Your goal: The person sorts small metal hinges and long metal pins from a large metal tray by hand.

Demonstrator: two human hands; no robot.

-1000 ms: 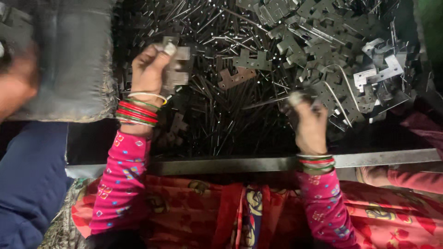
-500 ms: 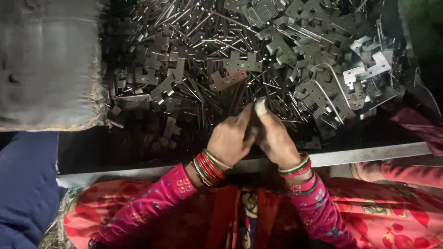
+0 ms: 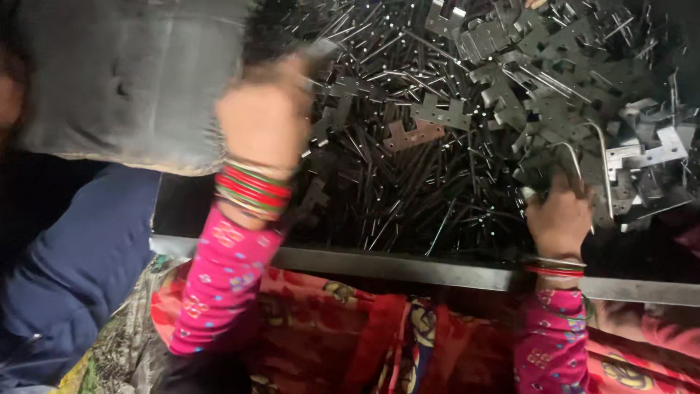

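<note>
A deep pile of dark flat metal brackets and thin rods [image 3: 467, 124] fills the tray in front of me. My left hand [image 3: 266, 117] is raised over the pile's left side and is motion-blurred. Its fingers are closed, and a small grey metal piece [image 3: 321, 49] shows at the fingertips. My right hand [image 3: 558, 219] is low at the pile's near right edge, fingers curled around flat brackets there [image 3: 543, 171]. Both wrists carry red and green bangles above pink patterned sleeves.
A grey padded sack [image 3: 124, 80] lies at the upper left. Another person's blue sleeve [image 3: 80, 255] is at the left edge. A steel rail [image 3: 408, 266] runs along the tray's near side. Brighter bent brackets [image 3: 649, 153] lie at the right, and a brownish bracket [image 3: 412, 135] sits mid-pile.
My hands were together at the tray's near edge. They have since parted: the left swung up and to the left, and the right moved right into the brackets.
</note>
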